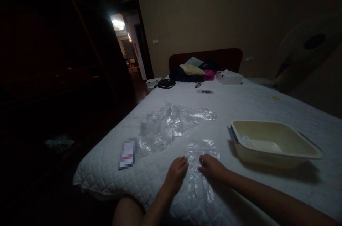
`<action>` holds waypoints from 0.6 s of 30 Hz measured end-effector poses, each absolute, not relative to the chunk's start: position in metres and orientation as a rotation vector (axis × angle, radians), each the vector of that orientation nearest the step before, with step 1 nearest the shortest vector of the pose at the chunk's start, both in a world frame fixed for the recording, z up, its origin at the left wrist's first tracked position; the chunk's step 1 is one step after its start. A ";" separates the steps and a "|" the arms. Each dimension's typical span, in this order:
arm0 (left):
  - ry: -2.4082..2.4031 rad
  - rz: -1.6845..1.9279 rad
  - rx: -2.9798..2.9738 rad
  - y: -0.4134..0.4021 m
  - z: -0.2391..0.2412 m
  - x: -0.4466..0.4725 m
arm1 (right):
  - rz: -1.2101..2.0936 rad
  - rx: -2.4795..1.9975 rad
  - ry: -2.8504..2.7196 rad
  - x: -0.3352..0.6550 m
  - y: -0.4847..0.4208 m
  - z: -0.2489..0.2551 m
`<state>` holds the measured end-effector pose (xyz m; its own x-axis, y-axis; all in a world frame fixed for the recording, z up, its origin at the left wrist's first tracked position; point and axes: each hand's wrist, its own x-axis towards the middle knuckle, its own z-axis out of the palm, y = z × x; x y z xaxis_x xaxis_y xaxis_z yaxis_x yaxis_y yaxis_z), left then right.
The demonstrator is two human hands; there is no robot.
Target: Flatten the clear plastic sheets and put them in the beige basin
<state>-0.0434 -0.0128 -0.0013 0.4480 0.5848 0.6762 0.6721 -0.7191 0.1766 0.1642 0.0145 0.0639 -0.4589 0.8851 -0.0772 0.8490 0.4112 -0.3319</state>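
Note:
A clear plastic bag (194,183) lies spread flat on the white quilted bed near its front edge. My left hand (176,173) rests at the bag's left side, fingers stretched forward and nothing seen in its grasp. Over the bag's right side is my right hand (213,168), its fingers bent and apart from the thumb, with no thing visible between them. Beyond both hands, a larger crumpled sheet of clear plastic (171,122) covers part of the quilt. To the right stands a cream plastic bin (267,158) with grey side handles and a small piece of clear plastic inside.
At the left edge of the bed (107,172) lies a blurred-out packet (127,153). Farther back are a small dark packaged item (205,92), a black bag (166,83), a white box (229,78) and piled cloth. A fan (307,42) stands at the right.

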 end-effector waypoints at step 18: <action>-1.173 -1.087 -2.520 -0.013 -0.005 -0.042 | 0.749 -1.609 -2.462 0.154 0.035 0.055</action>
